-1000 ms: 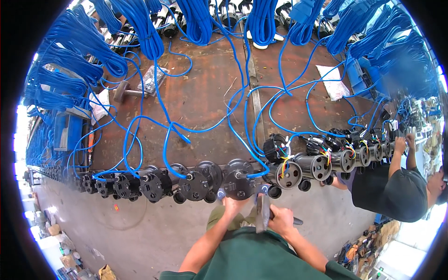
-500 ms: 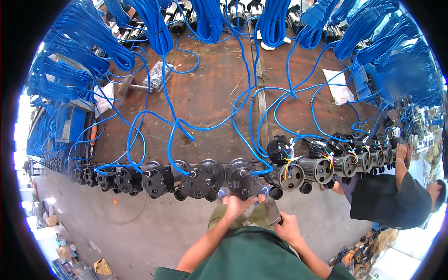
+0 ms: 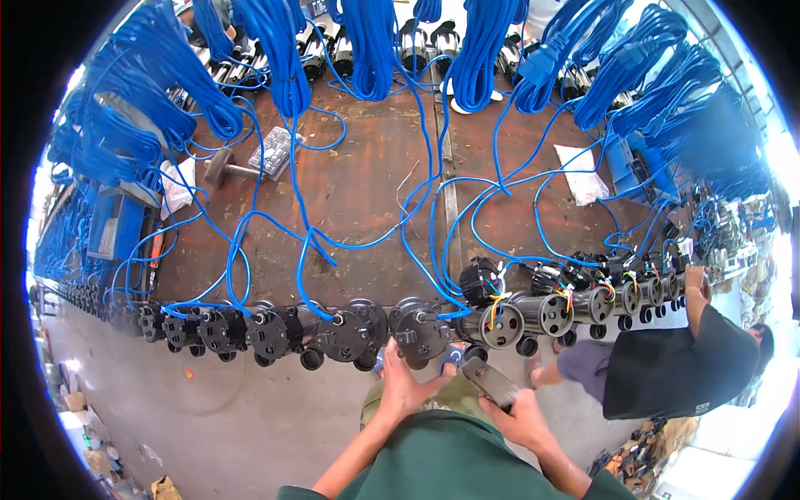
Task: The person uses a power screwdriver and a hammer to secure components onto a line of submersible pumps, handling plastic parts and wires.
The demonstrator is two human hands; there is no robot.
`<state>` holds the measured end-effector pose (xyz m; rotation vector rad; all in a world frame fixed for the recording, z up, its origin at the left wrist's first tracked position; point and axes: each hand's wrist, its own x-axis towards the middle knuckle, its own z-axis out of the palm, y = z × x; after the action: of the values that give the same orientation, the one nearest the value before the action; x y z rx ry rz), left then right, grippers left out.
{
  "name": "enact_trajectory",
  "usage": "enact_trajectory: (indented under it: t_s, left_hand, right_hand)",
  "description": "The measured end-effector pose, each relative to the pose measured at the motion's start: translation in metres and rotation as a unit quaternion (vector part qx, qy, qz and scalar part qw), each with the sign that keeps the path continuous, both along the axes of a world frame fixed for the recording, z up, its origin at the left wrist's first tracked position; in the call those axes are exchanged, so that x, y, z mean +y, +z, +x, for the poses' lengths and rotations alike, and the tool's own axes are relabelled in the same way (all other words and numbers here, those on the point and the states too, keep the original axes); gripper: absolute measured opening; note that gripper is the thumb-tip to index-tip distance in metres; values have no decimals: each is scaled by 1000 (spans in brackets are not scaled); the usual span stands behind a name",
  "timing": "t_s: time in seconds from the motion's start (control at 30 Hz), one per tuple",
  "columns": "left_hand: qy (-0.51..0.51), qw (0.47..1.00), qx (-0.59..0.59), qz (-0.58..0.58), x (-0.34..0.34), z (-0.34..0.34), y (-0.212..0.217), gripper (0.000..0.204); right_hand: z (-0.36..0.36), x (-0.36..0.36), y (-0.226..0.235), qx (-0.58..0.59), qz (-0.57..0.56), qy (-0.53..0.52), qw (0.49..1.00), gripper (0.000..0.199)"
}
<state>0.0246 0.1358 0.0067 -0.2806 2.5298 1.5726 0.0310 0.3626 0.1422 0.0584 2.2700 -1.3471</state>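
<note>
A row of cylindrical pump units lies along the near table edge. Directly before me is a unit with a black end cap (image 3: 421, 333), fed by a blue cable (image 3: 454, 313). My left hand (image 3: 406, 390) is just below that cap, its fingers raised to the lower rim and thumb spread aside; it is open, and whether the fingertips touch is hard to tell. My right hand (image 3: 523, 419) is closed around a grey-brown, rectangular block-like tool (image 3: 493, 381), held in front of my body and slightly blurred. To its upper left, an uncapped steel cylinder (image 3: 502, 325) shows coloured wires.
Coiled blue cables (image 3: 371, 50) hang along the far side. On the brown table (image 3: 350, 200) lie a mallet (image 3: 221, 169), a bag of small parts (image 3: 273, 152) and white packets. Blue bins (image 3: 117, 225) stand at both sides. A co-worker (image 3: 667, 371) works at the right.
My left hand has opened, its fingers rising toward the capped unit and its thumb spreading. The block-like tool in my right hand has turned and shows more of its length. The view has shifted slightly.
</note>
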Motion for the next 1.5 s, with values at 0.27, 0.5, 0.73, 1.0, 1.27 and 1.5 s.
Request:
enact_trajectory:
  t_s: [0.27,0.5,0.73,1.0,1.27,1.5]
  left_hand:
    - [185,965,147,113,21,-12,29,139]
    - [174,938,300,-10,9,-30,-8,116]
    - [187,926,328,-11,9,-39,-20,110]
    - [190,927,322,3,13,-36,-18,105]
    - [177,931,320,2,6,-30,-20,108]
    - [145,935,323,17,5,-35,-26,112]
  right_hand:
    - [-59,-21,-16,49,115,74,989,32]
    - [-51,-52,84,142,32,131,981,26]
    - [-54,-77,4,169,195,203,945,24]
    - [-39,-32,24,135,86,9,987,34]
    - [-54,-67,72,151,68,121,979,33]
    - [-63,-76,2,46,30,129,990,43]
